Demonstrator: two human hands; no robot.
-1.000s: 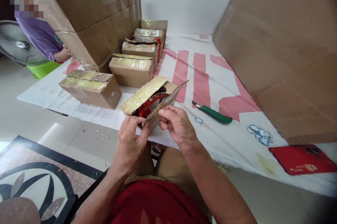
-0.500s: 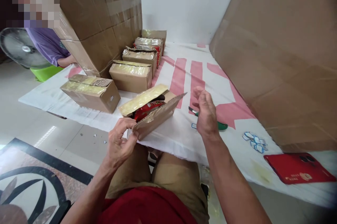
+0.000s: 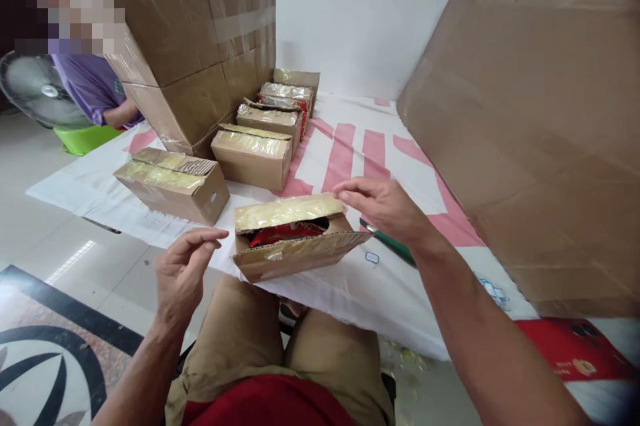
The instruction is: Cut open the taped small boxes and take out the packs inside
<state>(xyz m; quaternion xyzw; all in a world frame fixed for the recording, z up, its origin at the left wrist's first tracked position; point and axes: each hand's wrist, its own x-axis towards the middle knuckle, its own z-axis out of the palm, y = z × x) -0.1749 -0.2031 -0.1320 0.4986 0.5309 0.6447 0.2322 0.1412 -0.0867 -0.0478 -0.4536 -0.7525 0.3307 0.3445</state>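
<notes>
A small cardboard box (image 3: 295, 263) stands near the table's front edge with its top flaps raised. Yellowish tape covers the far flap, and a red shiny packet (image 3: 287, 233) shows inside. My left hand (image 3: 183, 276) is open just left of the box, its fingers stretched toward it and apart from it. At the far right corner, my right hand (image 3: 387, 209) has its fingers extended and tips at the taped flap; whether they press on it I cannot tell. Partly under my right forearm lies a green-handled cutter (image 3: 390, 243), beside a small blue-edged label (image 3: 372, 257).
Several similar boxes (image 3: 253, 159) line the left side, one box (image 3: 173, 183) nearer me. Behind them rises a stack of large cartons (image 3: 185, 53). A big cardboard panel (image 3: 525, 146) stands at right, near a red phone (image 3: 570, 349). A person in a purple sleeve (image 3: 93, 86) sits beyond.
The box has turned to lie more squarely in front of me. My left hand has let go of its near left corner and drawn left; my right hand has moved left to the flap.
</notes>
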